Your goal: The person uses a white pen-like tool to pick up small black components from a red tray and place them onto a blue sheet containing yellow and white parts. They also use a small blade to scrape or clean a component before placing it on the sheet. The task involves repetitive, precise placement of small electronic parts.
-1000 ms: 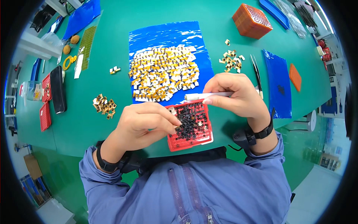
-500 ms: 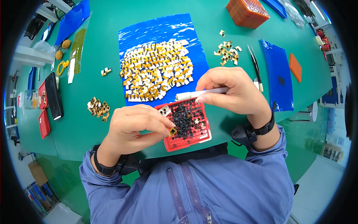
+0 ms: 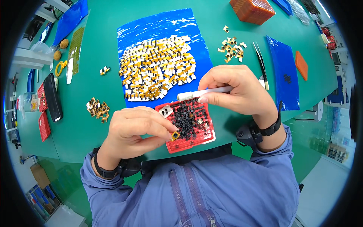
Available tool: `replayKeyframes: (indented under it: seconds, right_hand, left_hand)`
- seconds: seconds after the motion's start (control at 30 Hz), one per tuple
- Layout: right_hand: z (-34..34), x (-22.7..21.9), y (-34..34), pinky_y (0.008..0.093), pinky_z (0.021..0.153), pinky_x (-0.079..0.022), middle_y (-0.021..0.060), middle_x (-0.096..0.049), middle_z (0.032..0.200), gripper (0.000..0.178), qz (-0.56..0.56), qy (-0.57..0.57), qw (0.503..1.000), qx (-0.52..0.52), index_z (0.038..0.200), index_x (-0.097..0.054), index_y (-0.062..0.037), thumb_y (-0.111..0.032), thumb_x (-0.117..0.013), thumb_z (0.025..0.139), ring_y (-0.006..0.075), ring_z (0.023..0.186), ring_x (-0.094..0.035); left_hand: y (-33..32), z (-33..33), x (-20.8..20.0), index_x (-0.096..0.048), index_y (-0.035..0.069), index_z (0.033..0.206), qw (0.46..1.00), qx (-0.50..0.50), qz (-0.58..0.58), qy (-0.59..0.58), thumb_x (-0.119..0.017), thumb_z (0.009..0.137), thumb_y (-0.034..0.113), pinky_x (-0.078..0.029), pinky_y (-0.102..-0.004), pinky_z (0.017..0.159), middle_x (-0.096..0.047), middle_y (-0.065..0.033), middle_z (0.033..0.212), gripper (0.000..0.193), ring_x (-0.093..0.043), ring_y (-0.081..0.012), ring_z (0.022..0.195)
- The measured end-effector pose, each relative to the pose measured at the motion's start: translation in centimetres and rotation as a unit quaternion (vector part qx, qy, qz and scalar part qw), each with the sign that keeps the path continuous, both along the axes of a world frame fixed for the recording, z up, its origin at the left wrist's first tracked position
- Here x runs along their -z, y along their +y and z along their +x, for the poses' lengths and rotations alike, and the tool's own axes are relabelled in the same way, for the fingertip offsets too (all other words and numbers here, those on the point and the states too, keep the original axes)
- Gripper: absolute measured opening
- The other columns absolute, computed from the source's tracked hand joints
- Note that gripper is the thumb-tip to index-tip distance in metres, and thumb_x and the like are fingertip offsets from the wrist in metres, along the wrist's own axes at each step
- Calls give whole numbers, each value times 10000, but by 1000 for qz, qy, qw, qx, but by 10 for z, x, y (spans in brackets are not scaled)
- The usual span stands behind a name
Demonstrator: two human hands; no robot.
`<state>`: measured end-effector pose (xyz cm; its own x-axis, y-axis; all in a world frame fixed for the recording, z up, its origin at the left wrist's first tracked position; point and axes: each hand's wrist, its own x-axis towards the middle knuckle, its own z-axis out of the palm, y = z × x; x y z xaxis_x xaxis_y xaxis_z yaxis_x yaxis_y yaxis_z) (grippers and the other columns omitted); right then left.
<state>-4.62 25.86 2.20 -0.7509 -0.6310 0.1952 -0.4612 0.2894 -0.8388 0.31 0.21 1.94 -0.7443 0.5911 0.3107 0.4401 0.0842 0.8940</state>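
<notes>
Between thumb and fingertips, my left hand (image 3: 141,130) pinches a small gold square part with a dark centre (image 3: 175,135), over the left edge of a red ribbed tray (image 3: 181,147). Many tiny black ring-like pieces (image 3: 185,123) lie heaped in that tray, along with a small white piece with dark holes (image 3: 165,111). My right hand (image 3: 238,90) grips a white pen-like tool (image 3: 211,91); its wrapped whitish tip hangs over the tray's far edge. Beyond the tray, a blue sheet (image 3: 157,28) carries a large spread of white-and-gold folded parts (image 3: 157,70).
Gold parts lie in piles at left (image 3: 98,109) and far right (image 3: 231,50). Tweezers (image 3: 261,62) rest beside a second blue sheet (image 3: 284,75) with black pieces. An orange stack of trays (image 3: 252,11) stands at the back. A black case (image 3: 53,97) and yellow scissors (image 3: 60,68) sit left.
The view has shifted slightly. Both hands keep their grips and stay nearly in place over the tray; the gold part has turned a little, showing its dark centre more plainly.
</notes>
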Motion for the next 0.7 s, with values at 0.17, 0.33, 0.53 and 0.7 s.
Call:
replayKeyframes:
  seconds: [0.17,0.33,0.53,0.7]
  right_hand:
    - [0,-1,0,264,504,-392,46,-557,659,139,8,-10,1000,-1,820,-612,-46,-139,-702,770,140,565,-515]
    - [0,-4,-1,267,505,-393,48,-557,656,145,18,-13,1000,0,816,-609,-44,-144,-703,769,145,567,-518]
    - [0,-2,0,272,508,-396,51,-557,655,143,17,-3,1000,0,816,-608,-44,-140,-700,766,156,570,-523]
    - [0,-2,-1,272,512,-399,52,-559,659,142,23,-1,1000,0,815,-608,-46,-141,-700,765,161,573,-527]
  left_hand:
    - [1,0,2,-650,58,739,1000,8,7,26,-708,611,-65,-503,-292,608,-693,-92,816,186,-648,-204,684]
    - [0,-1,2,-639,56,739,999,15,8,39,-710,607,-67,-493,-293,588,-692,-106,817,193,-641,-206,661]
    - [0,-1,2,-647,59,742,999,14,5,36,-706,613,-58,-500,-289,599,-692,-92,818,184,-645,-204,674]
    - [1,1,1,-666,61,740,1000,4,0,20,-696,617,-44,-514,-285,620,-692,-68,826,164,-653,-197,698]
